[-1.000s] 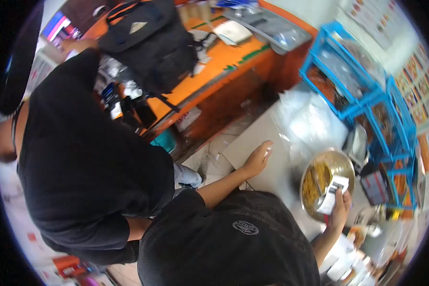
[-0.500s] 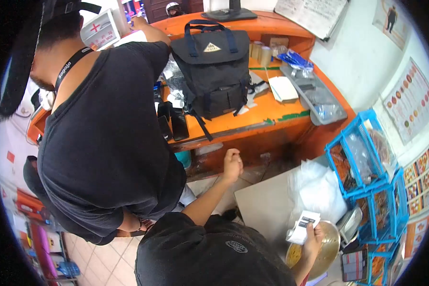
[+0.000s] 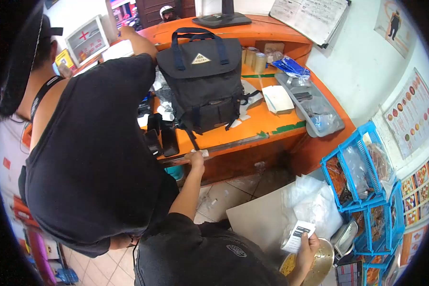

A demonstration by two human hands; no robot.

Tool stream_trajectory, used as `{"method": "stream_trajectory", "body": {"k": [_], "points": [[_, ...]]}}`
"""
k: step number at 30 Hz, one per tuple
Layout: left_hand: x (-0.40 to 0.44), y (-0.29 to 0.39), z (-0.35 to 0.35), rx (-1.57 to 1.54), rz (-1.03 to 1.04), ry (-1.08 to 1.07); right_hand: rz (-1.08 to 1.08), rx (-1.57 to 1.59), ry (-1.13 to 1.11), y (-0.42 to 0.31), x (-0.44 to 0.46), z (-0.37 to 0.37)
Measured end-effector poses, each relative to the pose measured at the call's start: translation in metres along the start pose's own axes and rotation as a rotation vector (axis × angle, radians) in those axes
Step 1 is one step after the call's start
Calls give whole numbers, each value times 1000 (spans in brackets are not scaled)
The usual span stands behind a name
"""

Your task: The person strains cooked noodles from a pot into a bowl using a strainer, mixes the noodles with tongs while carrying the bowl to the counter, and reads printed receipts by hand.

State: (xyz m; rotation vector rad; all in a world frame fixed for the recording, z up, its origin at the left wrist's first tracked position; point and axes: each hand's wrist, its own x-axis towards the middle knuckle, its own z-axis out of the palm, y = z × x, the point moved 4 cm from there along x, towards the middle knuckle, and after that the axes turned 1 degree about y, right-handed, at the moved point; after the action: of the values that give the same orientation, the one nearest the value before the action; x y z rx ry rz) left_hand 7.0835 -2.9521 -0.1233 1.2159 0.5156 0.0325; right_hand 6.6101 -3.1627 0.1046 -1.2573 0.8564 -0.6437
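Note:
My left hand (image 3: pixel 195 159) is at the front edge of the orange counter (image 3: pixel 243 137), fingers curled. A small whitish piece shows beside the fingertips; whether I grip it is unclear. Between thumb and fingers, my right hand (image 3: pixel 308 245) pinches a white printed paper slip (image 3: pixel 298 236) with black blocks of print. Beneath this hand is a metal bowl (image 3: pixel 323 262) with yellowish food in it. White plastic bags (image 3: pixel 317 205) lie just beyond the slip. Dark phones (image 3: pixel 168 138) rest on the counter, left of and above my left hand.
A co-worker in a black shirt (image 3: pixel 95 157) leans over the counter at my left. A dark backpack (image 3: pixel 202 81) stands on it. Blue baskets (image 3: pixel 355 167) are stacked at right, near a grey tray (image 3: pixel 314 107) and a box of white paper (image 3: pixel 277 98). A grey tabletop (image 3: pixel 255 214) lies ahead.
My left hand has moved left and up to the counter edge. My right hand still holds the slip, now turned flatter toward me. The whole view has shifted slightly.

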Motion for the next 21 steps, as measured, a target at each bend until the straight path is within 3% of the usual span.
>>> {"method": "stream_trajectory", "body": {"k": [1, 2, 4, 5, 6, 7, 8, 9, 10, 13, 15, 16, 17, 18, 19, 21], "points": [[2, 0, 3, 26, 26, -16, -14, -11, 11, 4, 3, 0], [54, -30, -9, -72, 183, 227, -27, -24, 16, 7, 6, -1], [80, 18, -20, 351, 438, 553, -39, -62, 51, 12, 10, -2], [156, 4, -31, 303, 582, 594, -43, -81, 70, 14, 11, -3], [170, 58, -29, 393, 486, 520, -32, -93, 58, 15, 12, -3], [87, 136, -4, 72, 272, 582, -19, -101, 48, 17, 13, -5], [181, 142, -9, 204, 505, 394, -8, -107, 40, 19, 14, -5], [221, 156, 0, 82, 455, 372, -14, -129, 42, 21, 16, -4], [191, 187, 19, -26, 402, 252, -19, -153, 45, 22, 18, -3], [211, 196, 38, -74, 392, 277, -2, -131, 84, 26, 18, 7], [187, 185, 37, 203, 402, 446, 22, -115, 91, 25, 12, 12], [200, 162, 30, 382, 553, 454, 30, -120, 75, 24, 10, 15], [131, 167, 31, 682, 457, 507, 34, -125, 52, 23, 8, 17], [118, 151, 26, 1020, 512, 512, 11, -129, 61, 25, 5, 16], [102, 136, 20, 1228, 682, 421, 10, -145, 69, 25, 3, 13], [66, 122, 16, 1464, 790, 235, 7, -168, 84, 25, -1, 11]]}}
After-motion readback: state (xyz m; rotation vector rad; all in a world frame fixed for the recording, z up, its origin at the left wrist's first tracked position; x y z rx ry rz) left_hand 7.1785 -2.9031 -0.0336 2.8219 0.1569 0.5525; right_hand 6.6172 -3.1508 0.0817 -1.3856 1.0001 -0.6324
